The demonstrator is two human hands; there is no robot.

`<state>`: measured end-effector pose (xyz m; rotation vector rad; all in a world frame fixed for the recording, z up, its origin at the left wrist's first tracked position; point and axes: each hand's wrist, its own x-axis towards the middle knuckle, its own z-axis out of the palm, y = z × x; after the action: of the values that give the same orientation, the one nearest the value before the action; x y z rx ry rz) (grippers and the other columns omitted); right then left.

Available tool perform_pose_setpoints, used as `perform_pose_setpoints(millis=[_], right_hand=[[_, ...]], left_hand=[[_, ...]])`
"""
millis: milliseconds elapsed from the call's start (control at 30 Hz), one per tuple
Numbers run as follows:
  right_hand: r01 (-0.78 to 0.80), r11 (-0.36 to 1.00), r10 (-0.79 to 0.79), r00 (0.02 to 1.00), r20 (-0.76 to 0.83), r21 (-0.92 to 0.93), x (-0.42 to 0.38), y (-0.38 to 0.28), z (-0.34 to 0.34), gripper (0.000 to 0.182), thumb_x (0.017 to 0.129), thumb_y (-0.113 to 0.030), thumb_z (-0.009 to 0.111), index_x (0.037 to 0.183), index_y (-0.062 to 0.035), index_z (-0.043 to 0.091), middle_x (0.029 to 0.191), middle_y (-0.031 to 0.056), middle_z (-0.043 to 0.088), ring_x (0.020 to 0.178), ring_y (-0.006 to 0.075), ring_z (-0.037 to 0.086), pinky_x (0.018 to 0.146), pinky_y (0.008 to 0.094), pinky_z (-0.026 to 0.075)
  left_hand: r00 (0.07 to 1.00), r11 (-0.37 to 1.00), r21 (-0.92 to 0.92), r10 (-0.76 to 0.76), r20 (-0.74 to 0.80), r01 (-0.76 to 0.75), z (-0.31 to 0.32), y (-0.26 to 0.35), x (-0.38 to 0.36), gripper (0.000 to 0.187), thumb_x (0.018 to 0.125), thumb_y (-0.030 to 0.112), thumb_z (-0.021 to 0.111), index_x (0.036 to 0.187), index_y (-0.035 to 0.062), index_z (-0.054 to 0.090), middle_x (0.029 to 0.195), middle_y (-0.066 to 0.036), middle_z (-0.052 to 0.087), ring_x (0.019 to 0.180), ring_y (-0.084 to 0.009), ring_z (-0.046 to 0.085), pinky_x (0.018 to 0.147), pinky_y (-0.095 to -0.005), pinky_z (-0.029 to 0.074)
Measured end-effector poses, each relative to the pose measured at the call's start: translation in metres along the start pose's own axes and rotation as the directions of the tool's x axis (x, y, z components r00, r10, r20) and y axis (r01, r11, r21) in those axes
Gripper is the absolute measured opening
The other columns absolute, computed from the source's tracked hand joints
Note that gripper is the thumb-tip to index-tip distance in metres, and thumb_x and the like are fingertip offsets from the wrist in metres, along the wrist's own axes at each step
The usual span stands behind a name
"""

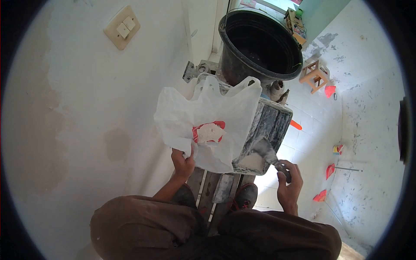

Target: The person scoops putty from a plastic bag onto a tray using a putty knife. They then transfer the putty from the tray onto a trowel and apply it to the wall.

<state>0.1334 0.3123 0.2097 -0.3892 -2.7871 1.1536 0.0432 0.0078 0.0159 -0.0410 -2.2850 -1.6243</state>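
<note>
My left hand (183,164) pinches the near left edge of a white plastic bag (236,115). The bag stands open, and inside it lies pale powder (209,132) within a torn red-edged inner wrapping. In my right hand (289,184) is a putty knife (268,151), gripped by its dark handle. Its powdery blade points into a dark, smeared tray (273,123) beside the bag. A small heap of pale powder (252,162) sits in the tray's near end, close to the blade. The bag covers the tray's left part.
A large black bucket (238,58) stands beyond the bag. Wooden planks (209,188) run under the tray, with my shoes beside them. A wall with a light switch (123,28) is on the left. On the tiled floor at right are a wooden stool (315,76) and a can (338,149).
</note>
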Motion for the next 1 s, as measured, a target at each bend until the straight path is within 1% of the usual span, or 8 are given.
perform_pose_setpoints(millis=[67,300,500,633,700,800,900,1000], right_hand=[[0.032,0.999,-0.037,0.990,-0.134,-0.034,-0.012,0.021,-0.002,0.040,0.084,0.006,0.067,0.122,-0.0075,0.067,0.098,0.0104,0.061,0.091,0.0224,0.071,0.071,0.0346,0.058],[-0.086,0.970,0.046,0.983,-0.177,-0.228,-0.087,0.082,0.053,0.041,0.081,0.006,0.072,0.118,-0.0114,0.071,0.100,0.0123,0.057,0.076,0.0268,0.071,0.063,0.0370,0.057],[-0.181,0.948,0.154,0.981,-0.120,-0.263,-0.131,0.099,0.056,0.040,0.083,0.000,0.073,0.117,-0.0206,0.072,0.097,0.0084,0.054,0.063,0.0193,0.066,0.050,0.0354,0.052],[-0.031,0.957,0.026,0.999,-0.022,-0.289,-0.153,0.137,0.034,0.040,0.082,0.001,0.075,0.117,-0.0202,0.073,0.099,0.0079,0.059,0.071,0.0179,0.069,0.061,0.0342,0.057],[0.019,0.965,-0.042,0.996,-0.083,-0.263,-0.151,0.136,0.027,0.036,0.084,-0.005,0.075,0.120,-0.0118,0.071,0.093,0.0070,0.061,0.070,0.0148,0.066,0.062,0.0339,0.055],[-0.417,0.848,0.420,0.905,0.065,0.327,-0.135,0.121,0.014,0.038,0.096,-0.020,0.064,0.125,0.0044,0.064,0.087,0.0076,0.068,0.066,0.0100,0.058,0.059,0.0262,0.046],[-0.401,0.680,0.337,0.914,0.225,0.614,-0.116,0.126,0.021,0.035,0.101,-0.022,0.057,0.125,0.0019,0.065,0.089,0.0080,0.069,0.066,0.0101,0.057,0.059,0.0257,0.046],[-0.429,0.660,0.332,0.903,0.273,0.616,-0.107,0.126,0.029,0.035,0.101,-0.021,0.055,0.126,0.0010,0.064,0.090,0.0075,0.068,0.065,0.0095,0.056,0.058,0.0249,0.044]], left_hand=[[1.000,1.000,-0.002,-0.030,-0.006,0.030,0.000,-0.001,-0.001,0.016,0.089,0.005,0.065,0.103,-0.0028,0.065,0.098,-0.019,0.066,0.097,-0.0361,0.064,0.087,-0.0421,0.048],[0.998,0.999,-0.012,-0.044,-0.038,0.043,0.001,0.013,0.000,0.011,0.090,0.004,0.066,0.098,-0.0032,0.063,0.091,-0.018,0.066,0.085,-0.0338,0.066,0.075,-0.0394,0.050],[0.996,0.996,0.043,-0.078,-0.051,0.080,0.001,0.010,-0.004,0.012,0.092,0.005,0.065,0.098,-0.0052,0.063,0.092,-0.019,0.065,0.086,-0.0331,0.065,0.078,-0.0399,0.049],[0.994,0.994,-0.046,-0.103,-0.036,0.101,0.002,0.011,-0.001,0.012,0.093,0.005,0.064,0.099,-0.0054,0.063,0.093,-0.019,0.064,0.087,-0.0327,0.064,0.080,-0.0402,0.049],[0.992,0.992,-0.049,-0.119,-0.038,0.117,0.002,0.009,-0.003,0.012,0.093,0.005,0.064,0.099,-0.0052,0.063,0.094,-0.019,0.065,0.087,-0.0324,0.064,0.080,-0.0399,0.049],[0.988,0.987,-0.068,-0.149,-0.044,0.146,0.004,0.011,-0.004,0.013,0.093,0.006,0.064,0.101,-0.0048,0.063,0.095,-0.018,0.065,0.088,-0.0314,0.064,0.080,-0.0392,0.049],[0.987,0.986,-0.074,-0.154,-0.042,0.151,0.004,0.009,-0.005,0.013,0.093,0.006,0.064,0.101,-0.0047,0.062,0.095,-0.017,0.065,0.089,-0.0300,0.064,0.081,-0.0387,0.049],[0.992,0.992,-0.045,-0.121,-0.026,0.119,0.001,0.006,-0.004,0.013,0.093,0.005,0.064,0.101,-0.0048,0.062,0.095,-0.017,0.065,0.089,-0.0295,0.064,0.081,-0.0387,0.049]])
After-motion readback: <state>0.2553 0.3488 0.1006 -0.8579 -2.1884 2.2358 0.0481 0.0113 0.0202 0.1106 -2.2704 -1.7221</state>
